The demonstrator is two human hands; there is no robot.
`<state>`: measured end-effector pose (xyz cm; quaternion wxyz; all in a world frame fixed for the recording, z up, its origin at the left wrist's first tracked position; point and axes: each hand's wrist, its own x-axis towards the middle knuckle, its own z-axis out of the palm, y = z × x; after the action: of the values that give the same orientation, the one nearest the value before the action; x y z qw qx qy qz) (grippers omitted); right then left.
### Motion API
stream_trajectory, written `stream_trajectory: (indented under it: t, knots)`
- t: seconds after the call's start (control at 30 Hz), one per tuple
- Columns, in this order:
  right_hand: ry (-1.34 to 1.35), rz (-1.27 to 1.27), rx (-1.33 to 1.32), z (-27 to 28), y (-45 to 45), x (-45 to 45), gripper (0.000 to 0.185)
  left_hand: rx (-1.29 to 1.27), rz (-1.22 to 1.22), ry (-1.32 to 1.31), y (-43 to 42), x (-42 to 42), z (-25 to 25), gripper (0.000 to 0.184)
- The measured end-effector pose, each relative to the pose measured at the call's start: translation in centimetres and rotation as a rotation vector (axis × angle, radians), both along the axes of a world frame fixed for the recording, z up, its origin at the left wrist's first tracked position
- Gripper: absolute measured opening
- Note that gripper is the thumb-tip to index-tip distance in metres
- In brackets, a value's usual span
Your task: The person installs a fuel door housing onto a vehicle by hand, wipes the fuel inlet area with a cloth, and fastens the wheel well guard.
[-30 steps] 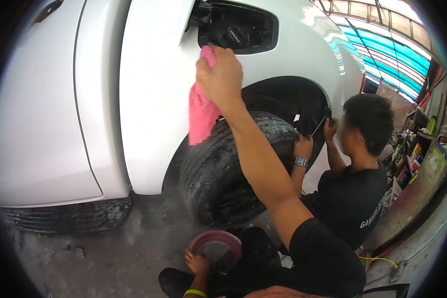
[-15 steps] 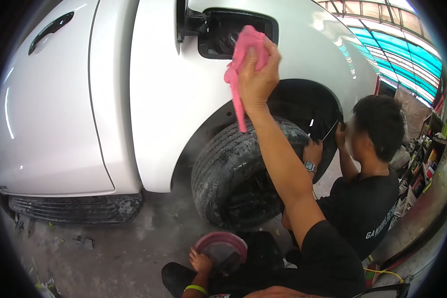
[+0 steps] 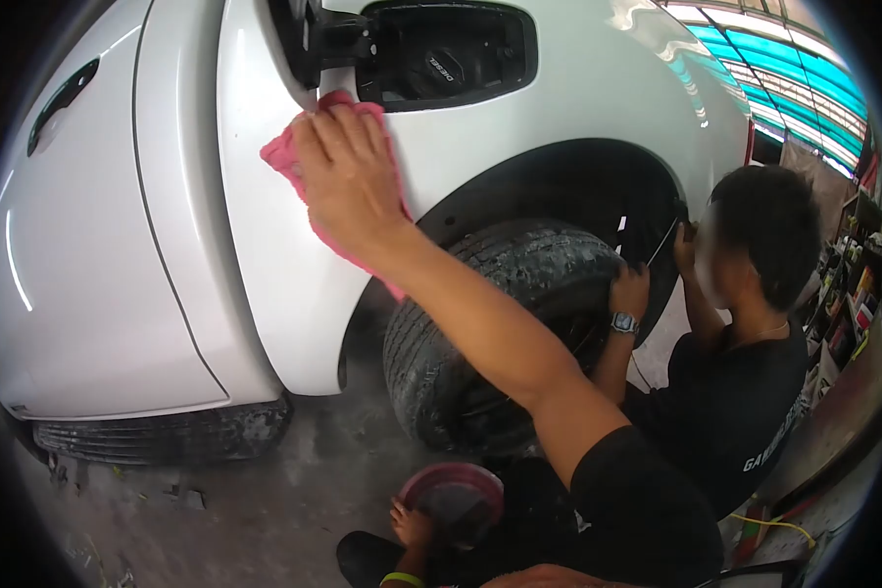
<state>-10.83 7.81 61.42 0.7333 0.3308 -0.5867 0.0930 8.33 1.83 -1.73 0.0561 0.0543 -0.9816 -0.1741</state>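
Leftward across the bodywork the right hand [image 3: 351,186] has travelled since half a second ago, taking the pink cloth [image 3: 284,155] from in front of the fuel recess [image 3: 500,90] to the white panel [image 3: 289,284] just below and left of it; the cloth hung bunched then, whereas now it lies spread against the paint, its lower end trailing by the wheel arch; for the work in hand, this suggests wiping contact on the panel rather than a pass through the air; the right hand's fingers lie close together, curled over the cloth and holding it to the surface, with the thumb hidden; the recess stands uncovered, its diesel cap [image 3: 446,67] in plain view.

Down low, the left hand [image 3: 414,526] has its fingers on the rim of a reddish basin [image 3: 453,474], much as before; how firm that hold is, I cannot tell; beside the tyre [image 3: 426,372], a co-worker [image 3: 730,402] keeps both hands near the far side of the wheel arch, close to a thin rod [image 3: 662,244].
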Motion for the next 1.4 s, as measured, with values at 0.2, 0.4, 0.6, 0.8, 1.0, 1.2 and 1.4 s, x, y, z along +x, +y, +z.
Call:
stream_trajectory:
  t: [0.2, 0.4, 0.6, 0.8, 1.0, 1.2, 1.4]
  knots:
    - [0.002, -0.248, -0.058, 1.4, 12.1, 2.7, 0.024, -0.014, -0.008, -0.007, 0.0, 0.3, 0.9, 0.044]
    - [0.029, -0.310, -0.178, 1.7, 12.8, 1.7, 0.028, 0.028, -0.036, -0.020, 0.0, 0.7, 1.5, 0.050]
    - [-0.047, 0.076, 0.038, -0.6, 4.1, 2.3, 0.027, 0.170, -0.075, -0.135, -1.0, -0.5, 2.1, 0.055]
    - [-0.795, 0.371, 0.115, -17.8, 1.6, 8.2, 0.038, 2.050, -0.027, -0.177, -5.8, -0.5, 15.3, 0.093]
    - [-2.009, 0.278, 0.755, -27.6, 0.7, 14.3, 0.023, 2.367, -0.202, -0.119, -6.3, 0.1, 21.1, 0.084]
    - [-1.214, 0.338, 0.263, -13.5, 6.0, 10.2, 0.021, 0.660, -0.197, 0.148, -2.8, 0.8, 8.3, 0.052]
    - [-0.663, -0.041, 0.036, 6.8, 12.8, 6.2, 0.027, 0.097, -0.469, 0.081, 1.2, 3.8, 3.0, 0.048]
